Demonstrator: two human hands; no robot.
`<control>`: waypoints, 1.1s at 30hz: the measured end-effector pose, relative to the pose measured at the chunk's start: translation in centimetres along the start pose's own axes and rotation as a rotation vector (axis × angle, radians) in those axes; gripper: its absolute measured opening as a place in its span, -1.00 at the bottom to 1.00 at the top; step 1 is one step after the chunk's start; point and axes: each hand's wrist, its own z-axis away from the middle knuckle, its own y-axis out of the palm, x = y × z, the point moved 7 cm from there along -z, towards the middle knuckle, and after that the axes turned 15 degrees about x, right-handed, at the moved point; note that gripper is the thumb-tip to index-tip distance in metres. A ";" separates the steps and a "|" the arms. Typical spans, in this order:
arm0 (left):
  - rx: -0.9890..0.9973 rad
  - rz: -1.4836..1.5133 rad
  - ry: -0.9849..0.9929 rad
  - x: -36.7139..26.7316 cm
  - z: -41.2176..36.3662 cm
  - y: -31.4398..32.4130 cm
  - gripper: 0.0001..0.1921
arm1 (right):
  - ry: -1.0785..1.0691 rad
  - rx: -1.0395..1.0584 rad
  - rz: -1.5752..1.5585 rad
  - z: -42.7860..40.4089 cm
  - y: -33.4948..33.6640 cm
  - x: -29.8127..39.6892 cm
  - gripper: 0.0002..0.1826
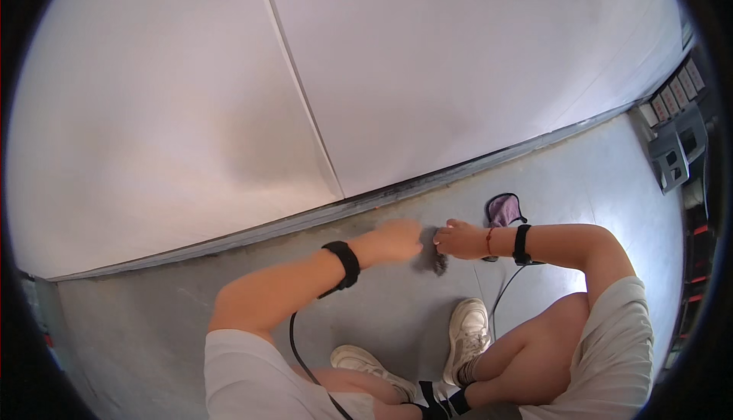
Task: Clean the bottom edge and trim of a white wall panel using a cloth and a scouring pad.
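In front of me, above the grey floor, my two hands are close together. My right hand (462, 239) pinches a small dark, fuzzy tuft (440, 262) between its fingertips; what the tuft is made of cannot be told. My left hand (396, 241) is blurred and curled, just left of the tuft, and whether it holds anything cannot be seen. Black bands circle both wrists. A pink-purple cloth item with black edging (505, 211) lies on the floor just beyond my right hand and wrist, which partly hide it.
A large pale panelled wall (401, 105) rises ahead, with a narrow ledge (366, 202) along its foot. Grey plastic crates (669, 159) and white boxes bearing writing (678, 90) stand at the far right. Black cables hang near both arms. My light shoes (468, 334) are on the floor.
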 end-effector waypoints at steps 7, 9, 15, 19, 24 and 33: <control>0.187 -0.062 -0.089 0.7 -0.7 -0.3 -0.66 | -0.028 -0.126 0.198 0.2 3.6 4.3 -0.62; 0.186 -0.077 -0.046 1.4 -1.1 0.7 -0.70 | 0.166 0.027 -0.048 -1.9 2.1 3.4 -0.74; 0.311 -0.157 -0.163 1.7 0.4 0.8 -0.78 | 0.251 -0.201 -0.005 -5.3 -0.3 1.7 -0.83; 0.293 -0.139 -0.171 2.0 1.3 0.5 -0.75 | 0.198 0.130 -0.191 -6.4 2.1 0.8 -0.69; -0.196 -0.392 -0.191 -1.3 4.5 -5.4 -0.61 | 0.471 -0.650 -0.758 1.3 -9.6 -5.8 -0.53; -1.039 -0.371 0.335 -12.6 15.1 -19.4 -0.55 | 0.481 -1.121 -0.007 15.9 -26.7 -3.6 -0.35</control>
